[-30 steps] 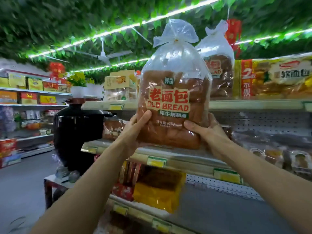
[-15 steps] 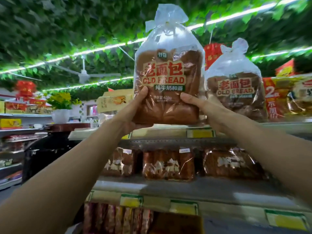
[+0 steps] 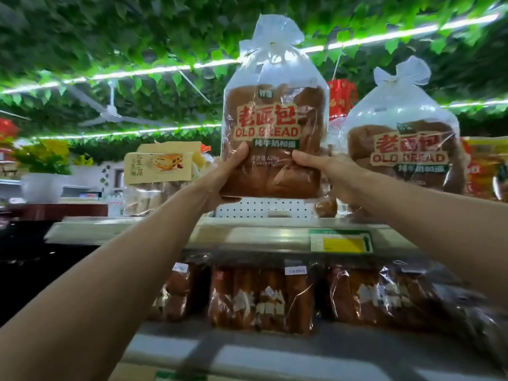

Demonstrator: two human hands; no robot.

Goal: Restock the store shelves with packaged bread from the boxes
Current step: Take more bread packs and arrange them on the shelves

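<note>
Nearest the camera, at 6 o'clock, the lower shelf (image 3: 275,353) carries wrapped dark loaves (image 3: 261,295) lying in a row. Both forearms rise from the lower corners toward centre frame. The left hand (image 3: 220,185) grips the lower left edge of the bread bag (image 3: 275,127), thumb on the front face; the right hand (image 3: 330,177) grips the lower right edge likewise. The bag is upright, tied at the top, its base just above the top shelf (image 3: 247,232). At 3 o'clock, a second identical bag (image 3: 404,149) already stands on that shelf. At 9 o'clock, farther back, sits a boxed cake product (image 3: 159,163).

Step in hand, by judgement: placement on the top shelf. The next move calls for lowering the bag level beside its twin, then releasing both grips.
</note>
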